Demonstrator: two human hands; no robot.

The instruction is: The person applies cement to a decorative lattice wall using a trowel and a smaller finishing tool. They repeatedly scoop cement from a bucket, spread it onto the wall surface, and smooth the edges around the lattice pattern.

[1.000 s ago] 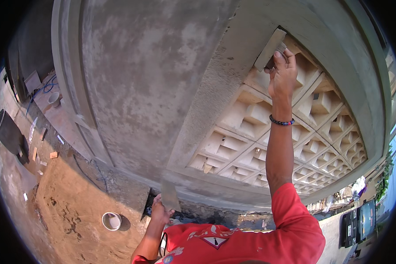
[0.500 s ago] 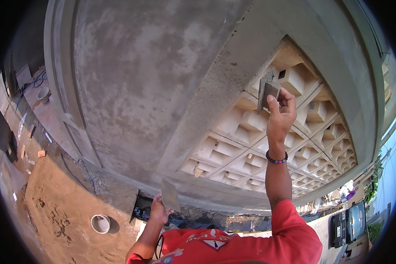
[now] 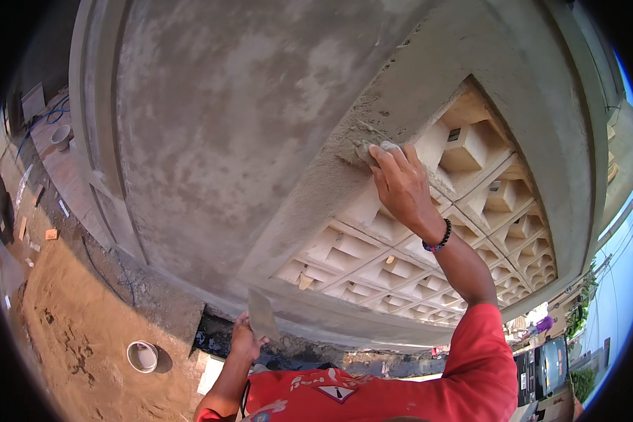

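Note:
My right hand, with a beaded bracelet at the wrist, is closed and pressed to the rough wet mortar band between the smooth grey wall and the pale openwork blocks. In it is a small plastering trowel, mostly hidden behind the fingers; only a grey edge shows beside some lumpy mortar. Lower down, my left hand grips a flat, grey rectangular plate, held up near the foot of the wall. No mortar shows on the visible side of that plate.
Pale openwork blocks with deep recesses fill a slanted grey frame. A white bucket stands on sandy ground at lower left. Dark wet ground runs along the wall's foot. A dark vehicle is at lower right.
My right hand has moved left with the trowel, from in front of the openwork blocks onto the mortar band. My left hand still holds the plate, slightly shifted in view.

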